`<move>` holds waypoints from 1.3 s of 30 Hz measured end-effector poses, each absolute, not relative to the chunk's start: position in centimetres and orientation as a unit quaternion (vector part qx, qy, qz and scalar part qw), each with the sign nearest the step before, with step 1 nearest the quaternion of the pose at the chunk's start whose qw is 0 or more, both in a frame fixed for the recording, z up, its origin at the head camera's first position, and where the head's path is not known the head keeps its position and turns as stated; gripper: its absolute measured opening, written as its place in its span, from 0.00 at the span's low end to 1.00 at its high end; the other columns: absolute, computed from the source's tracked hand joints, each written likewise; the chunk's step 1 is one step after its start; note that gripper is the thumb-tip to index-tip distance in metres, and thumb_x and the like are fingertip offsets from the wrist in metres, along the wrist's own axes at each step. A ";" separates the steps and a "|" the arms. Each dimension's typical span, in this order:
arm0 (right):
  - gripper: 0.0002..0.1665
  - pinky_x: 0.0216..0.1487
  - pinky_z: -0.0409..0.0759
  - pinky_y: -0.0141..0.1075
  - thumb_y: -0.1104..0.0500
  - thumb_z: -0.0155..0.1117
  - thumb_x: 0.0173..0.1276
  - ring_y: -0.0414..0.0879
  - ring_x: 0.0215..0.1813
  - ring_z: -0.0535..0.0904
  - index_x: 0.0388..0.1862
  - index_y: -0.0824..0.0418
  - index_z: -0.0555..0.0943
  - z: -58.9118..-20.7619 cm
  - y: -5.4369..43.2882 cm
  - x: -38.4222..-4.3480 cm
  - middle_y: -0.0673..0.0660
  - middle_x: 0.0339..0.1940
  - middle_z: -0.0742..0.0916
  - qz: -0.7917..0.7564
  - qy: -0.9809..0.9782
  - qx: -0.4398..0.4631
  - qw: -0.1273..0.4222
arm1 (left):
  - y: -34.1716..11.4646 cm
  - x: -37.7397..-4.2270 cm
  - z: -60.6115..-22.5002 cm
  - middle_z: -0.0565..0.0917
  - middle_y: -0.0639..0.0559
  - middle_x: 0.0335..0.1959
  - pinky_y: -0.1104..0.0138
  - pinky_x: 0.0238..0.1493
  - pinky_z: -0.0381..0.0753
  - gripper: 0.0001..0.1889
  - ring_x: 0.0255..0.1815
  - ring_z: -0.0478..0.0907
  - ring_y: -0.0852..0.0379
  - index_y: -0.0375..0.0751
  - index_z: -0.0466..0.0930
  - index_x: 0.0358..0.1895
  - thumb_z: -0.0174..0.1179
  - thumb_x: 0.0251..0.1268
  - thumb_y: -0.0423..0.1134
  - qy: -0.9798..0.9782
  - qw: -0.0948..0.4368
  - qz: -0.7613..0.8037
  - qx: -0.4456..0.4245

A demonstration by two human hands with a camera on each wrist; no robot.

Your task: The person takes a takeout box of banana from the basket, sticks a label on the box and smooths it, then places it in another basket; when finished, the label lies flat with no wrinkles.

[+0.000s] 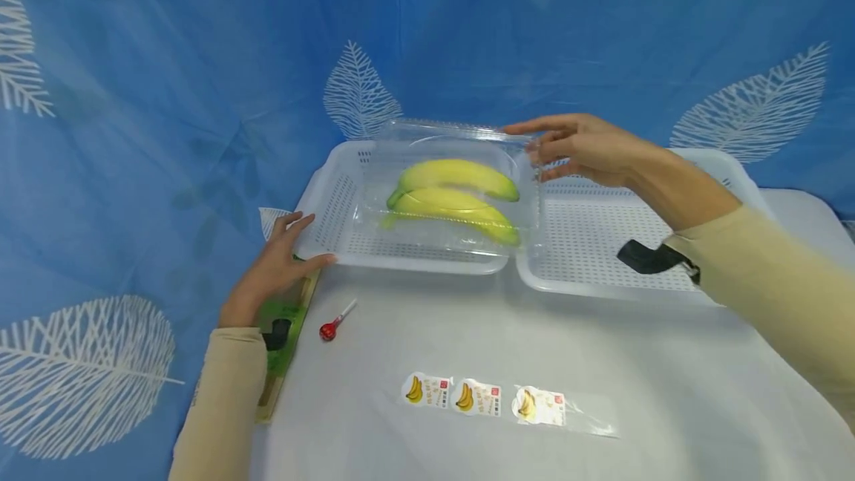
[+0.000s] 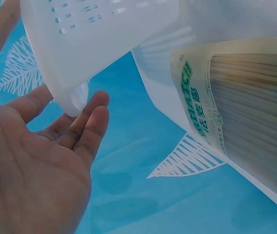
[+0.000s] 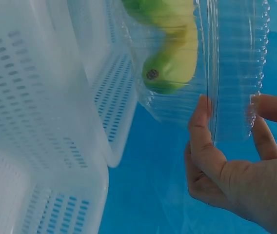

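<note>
My right hand (image 1: 588,145) pinches the right edge of a clear plastic clamshell box (image 1: 454,240) over the left white basket (image 1: 414,262). Two yellow bananas (image 1: 461,177) with green ends lie inside the box. In the right wrist view, fingers and thumb (image 3: 201,119) stand on either side of the box's ridged edge, and a banana end (image 3: 170,73) shows through the plastic. At the front left corner of that basket, my left hand (image 1: 277,266) grips the rim, its thumb along the front. The left wrist view shows fingers behind the basket's corner (image 2: 70,100).
A second white basket (image 1: 594,243) stands to the right. A red lollipop (image 1: 329,330) and a strip of three banana stickers (image 1: 477,398) lie on the white table (image 1: 387,451). By the left forearm is a green-and-tan pack of thin sticks (image 2: 246,102), at the table's left edge.
</note>
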State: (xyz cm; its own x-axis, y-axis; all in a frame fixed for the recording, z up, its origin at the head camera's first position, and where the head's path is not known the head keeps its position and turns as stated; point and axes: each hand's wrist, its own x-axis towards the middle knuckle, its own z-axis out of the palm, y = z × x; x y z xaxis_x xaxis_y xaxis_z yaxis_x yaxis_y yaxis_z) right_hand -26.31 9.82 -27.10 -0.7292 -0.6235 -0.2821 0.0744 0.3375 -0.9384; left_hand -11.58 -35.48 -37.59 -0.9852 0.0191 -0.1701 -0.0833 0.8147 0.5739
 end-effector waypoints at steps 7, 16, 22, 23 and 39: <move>0.30 0.52 0.83 0.44 0.65 0.56 0.74 0.45 0.63 0.72 0.72 0.47 0.70 -28.6 16.7 -20.5 0.51 0.66 0.70 -0.537 0.756 -0.223 0.301 | -35.3 -11.5 -37.5 0.42 0.34 0.78 0.34 0.68 0.58 0.51 0.74 0.51 0.29 0.36 0.45 0.78 0.65 0.62 0.55 0.949 0.086 0.303 -0.015; 0.27 0.48 0.83 0.40 0.68 0.52 0.75 0.46 0.51 0.79 0.70 0.53 0.71 -32.6 19.0 -13.9 0.37 0.66 0.76 -0.552 0.731 -0.255 0.309 | -36.1 -11.4 -37.4 0.44 0.31 0.76 0.33 0.67 0.57 0.50 0.73 0.51 0.27 0.33 0.47 0.77 0.66 0.62 0.53 0.950 0.082 0.301 -0.004; 0.27 0.46 0.84 0.42 0.69 0.50 0.75 0.47 0.48 0.77 0.71 0.58 0.70 -34.3 19.0 -11.1 0.41 0.65 0.76 -0.574 0.696 -0.273 0.334 | -36.5 -11.2 -37.7 0.44 0.29 0.76 0.33 0.67 0.57 0.49 0.73 0.50 0.27 0.31 0.48 0.77 0.67 0.62 0.51 0.949 0.077 0.305 0.001; 0.26 0.46 0.84 0.42 0.69 0.51 0.75 0.47 0.48 0.77 0.71 0.59 0.70 -34.7 18.9 -10.6 0.42 0.65 0.76 -0.574 0.695 -0.272 0.336 | -36.5 -11.1 -37.7 0.44 0.29 0.76 0.33 0.67 0.57 0.49 0.73 0.50 0.27 0.31 0.48 0.77 0.67 0.63 0.51 0.950 0.078 0.303 -0.002; 0.26 0.41 0.85 0.42 0.64 0.59 0.71 0.46 0.54 0.75 0.68 0.60 0.74 -40.9 18.5 -7.7 0.36 0.62 0.77 -0.566 0.740 -0.218 0.292 | -36.3 -10.7 -37.4 0.42 0.29 0.78 0.31 0.67 0.53 0.50 0.75 0.45 0.26 0.31 0.47 0.77 0.66 0.62 0.53 0.952 0.085 0.293 -0.011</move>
State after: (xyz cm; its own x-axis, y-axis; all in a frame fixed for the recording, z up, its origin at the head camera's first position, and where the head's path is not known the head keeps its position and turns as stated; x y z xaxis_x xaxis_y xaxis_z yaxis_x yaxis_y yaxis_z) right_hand -7.71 18.47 -40.86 -0.7345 -0.6527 -0.1857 0.0083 0.2650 -0.9642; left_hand -10.67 -36.32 -37.35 -0.9852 0.0298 -0.1689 -0.0703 0.8282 0.5559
